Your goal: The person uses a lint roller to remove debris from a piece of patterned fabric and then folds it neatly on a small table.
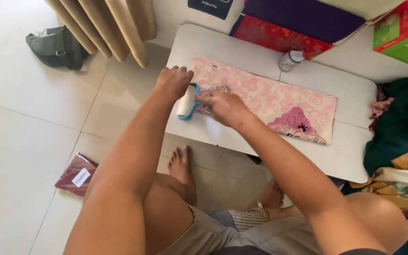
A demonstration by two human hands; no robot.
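A folded pink patterned cloth point(270, 97) lies flat on a low white table point(350, 156). My left hand point(173, 81) is closed around the handle of a blue lint roller point(187, 101) whose white roll rests at the cloth's near left end. My right hand point(225, 107) presses flat on the cloth just right of the roller, fingers touching the roller's end. My bare knees and feet show below the table edge.
A clear plastic cup point(291, 59) stands on the table behind the cloth. A pile of clothes point(402, 141) lies at right, boxes point(402, 35) at the back, a curtain point(109, 23) and dark bag point(57, 47) at left, a maroon packet point(77, 174) on the floor.
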